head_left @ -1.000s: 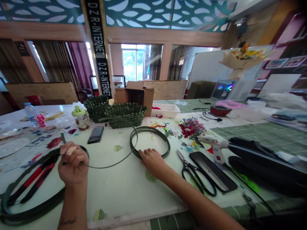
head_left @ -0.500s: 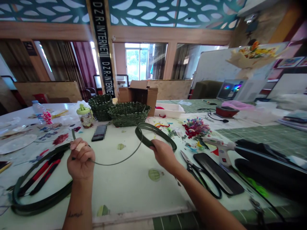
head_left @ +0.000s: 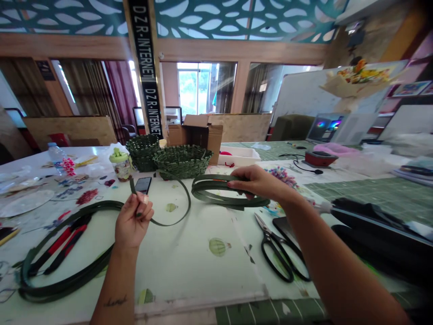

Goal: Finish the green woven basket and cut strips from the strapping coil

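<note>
My left hand [head_left: 133, 221] pinches a thin dark green plastic weaving strap [head_left: 187, 203] that arcs up and back towards the woven baskets. My right hand [head_left: 259, 181] grips a coiled bundle of the same green strap [head_left: 216, 193] and holds it just above the white tabletop [head_left: 189, 266]. A larger green strap coil [head_left: 67, 239] lies on the table at the left, running up towards my left hand. Inside that loop are red-handled pliers [head_left: 64, 243].
Two woven green baskets [head_left: 182, 161] stand at the far edge, before a cardboard box [head_left: 199, 135]. A phone [head_left: 143, 185] lies near them. Black-handled scissors [head_left: 275, 250] rest at the right, beside a black bag [head_left: 372, 225]. A plastic jar [head_left: 121, 166] stands at the back.
My right hand has lifted the green coil from the table and shifted right. My left hand has moved slightly right and turned, with the strap still pinched.
</note>
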Available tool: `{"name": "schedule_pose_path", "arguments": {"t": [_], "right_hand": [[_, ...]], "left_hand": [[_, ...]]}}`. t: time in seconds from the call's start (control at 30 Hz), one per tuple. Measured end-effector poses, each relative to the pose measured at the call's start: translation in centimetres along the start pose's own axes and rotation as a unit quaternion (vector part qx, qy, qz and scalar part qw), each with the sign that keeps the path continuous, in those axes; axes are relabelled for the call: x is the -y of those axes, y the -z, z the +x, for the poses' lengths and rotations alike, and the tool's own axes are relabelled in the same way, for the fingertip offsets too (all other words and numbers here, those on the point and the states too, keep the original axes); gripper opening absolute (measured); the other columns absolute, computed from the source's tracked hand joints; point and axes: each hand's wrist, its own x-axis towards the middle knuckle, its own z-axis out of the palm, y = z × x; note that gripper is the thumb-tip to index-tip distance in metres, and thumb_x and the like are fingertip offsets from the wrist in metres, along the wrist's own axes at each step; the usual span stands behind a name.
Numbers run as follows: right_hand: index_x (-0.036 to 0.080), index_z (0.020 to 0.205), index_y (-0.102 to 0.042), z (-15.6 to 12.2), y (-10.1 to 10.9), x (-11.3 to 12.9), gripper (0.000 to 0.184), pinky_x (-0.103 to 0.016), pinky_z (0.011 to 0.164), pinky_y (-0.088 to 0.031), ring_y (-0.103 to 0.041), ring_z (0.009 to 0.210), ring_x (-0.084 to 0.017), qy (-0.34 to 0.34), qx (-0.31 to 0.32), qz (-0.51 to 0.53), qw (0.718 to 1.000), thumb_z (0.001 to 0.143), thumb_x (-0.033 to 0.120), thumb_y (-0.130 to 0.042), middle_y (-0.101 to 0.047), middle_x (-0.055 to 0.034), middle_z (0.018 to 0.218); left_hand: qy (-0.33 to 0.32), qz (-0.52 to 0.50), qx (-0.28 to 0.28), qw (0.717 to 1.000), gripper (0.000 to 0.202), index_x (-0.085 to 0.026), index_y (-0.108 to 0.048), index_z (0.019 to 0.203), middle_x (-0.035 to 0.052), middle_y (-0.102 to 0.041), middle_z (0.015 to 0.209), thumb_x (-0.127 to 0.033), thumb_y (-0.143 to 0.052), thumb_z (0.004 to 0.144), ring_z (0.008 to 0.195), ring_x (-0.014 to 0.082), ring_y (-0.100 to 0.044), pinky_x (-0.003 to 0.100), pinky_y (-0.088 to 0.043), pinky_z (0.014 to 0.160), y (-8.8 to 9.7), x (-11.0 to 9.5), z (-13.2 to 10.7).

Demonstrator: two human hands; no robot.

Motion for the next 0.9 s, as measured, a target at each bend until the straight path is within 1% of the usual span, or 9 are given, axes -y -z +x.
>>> {"name": "schedule_pose_path", "arguments": {"t": [0.07,0.13,0.2,0.27,0.4,0.53,0.7,0.8,0.9], "right_hand": [[0.014,0.081,-0.06,1.1,0.9,1.5,0.03,-0.017,0.038,-0.032,-0.044,0.041,-0.006,-0.006,0.045,-0.027,0.999,0.075,0.044,-0.059,-0.048,0.0052,0.055],[0.016,0.092,-0.061,2.2,1.2,3.4,0.032,-0.017,0.038,-0.032,-0.045,0.041,-0.006,-0.009,0.1,-0.067,0.993,0.074,0.042,-0.062,-0.053,0.0042,0.06],[0.017,0.099,-0.061,3.2,0.7,5.3,0.035,-0.017,0.038,-0.032,-0.046,0.04,-0.005,-0.002,0.161,-0.124,0.979,0.073,0.04,-0.065,-0.056,0.0028,0.064],[0.017,0.1,-0.062,4.1,-0.2,7.0,0.037,-0.017,0.038,-0.032,-0.045,0.039,-0.005,0.004,0.204,-0.186,0.961,0.072,0.041,-0.066,-0.058,0.0019,0.064],[0.016,0.095,-0.063,5.8,-2.0,8.9,0.037,-0.018,0.039,-0.031,-0.044,0.039,-0.005,0.021,0.259,-0.243,0.935,0.071,0.045,-0.066,-0.055,0.0026,0.058],[0.015,0.092,-0.064,7.2,-2.9,9.1,0.04,-0.02,0.041,-0.031,-0.041,0.039,-0.005,0.031,0.283,-0.251,0.925,0.071,0.049,-0.065,-0.052,0.0042,0.054],[0.012,0.091,-0.065,8.6,-3.5,9.1,0.052,-0.021,0.042,-0.029,-0.04,0.042,-0.007,0.032,0.298,-0.258,0.919,0.068,0.059,-0.064,-0.048,0.0047,0.051],[0.014,0.095,-0.064,9.0,-3.2,8.9,0.054,-0.021,0.046,-0.032,-0.045,0.05,-0.008,0.06,0.313,-0.241,0.917,0.062,0.056,-0.07,-0.053,0.0036,0.061],[0.016,0.101,-0.064,9.0,-2.6,8.5,0.054,-0.02,0.053,-0.035,-0.048,0.059,-0.008,0.113,0.314,-0.217,0.917,0.056,0.041,-0.078,-0.056,0.0046,0.071]], "left_hand": [[-0.024,0.076,-0.017,0.997,0.015,-0.014,-0.057,0.074,-0.0046,-0.042,0.058,-0.027,-0.063,0.078,0.044,0.0035,-0.029,0.016,-0.022,0.039,-0.4,1.0,0.1],[-0.019,0.19,-0.018,0.981,0.017,-0.015,-0.06,0.077,-0.0031,-0.048,0.062,-0.03,-0.068,0.074,0.046,0.004,-0.032,0.017,-0.024,0.042,-1.0,2.4,0.0],[-0.002,0.31,0.001,0.951,0.02,-0.016,-0.062,0.08,-0.0033,-0.048,0.061,-0.029,-0.072,0.069,0.049,0.0056,-0.035,0.019,-0.027,0.046,-1.8,3.7,-0.3],[0.004,0.386,0.021,0.922,0.025,-0.016,-0.061,0.083,-0.0061,-0.041,0.055,-0.029,-0.074,0.066,0.05,0.0069,-0.034,0.02,-0.028,0.049,-2.6,4.6,-0.7],[-0.014,0.421,0.005,0.907,0.032,-0.019,-0.057,0.086,-0.0099,-0.028,0.05,-0.03,-0.076,0.063,0.049,0.0073,-0.027,0.021,-0.026,0.051,-3.4,4.8,-1.0],[-0.033,0.427,-0.014,0.903,0.034,-0.019,-0.058,0.084,-0.0101,-0.028,0.049,-0.031,-0.078,0.06,0.048,0.0071,-0.026,0.021,-0.024,0.049,-3.3,4.6,-1.0],[-0.051,0.429,-0.029,0.901,0.039,-0.02,-0.059,0.093,-0.01,-0.029,0.05,-0.032,-0.077,0.061,0.047,0.0075,-0.027,0.021,-0.026,0.049,-3.0,4.7,-0.8],[-0.081,0.469,-0.028,0.879,0.03,-0.021,-0.062,0.095,-0.0066,-0.039,0.056,-0.032,-0.071,0.069,0.051,0.0093,-0.037,0.022,-0.033,0.053,-2.8,4.7,-0.7],[-0.158,0.516,-0.009,0.842,0.022,-0.023,-0.067,0.097,0.0025,-0.055,0.083,-0.03,-0.064,0.076,0.076,0.0158,-0.052,0.027,-0.04,0.068,-2.8,4.8,-0.6]]}}
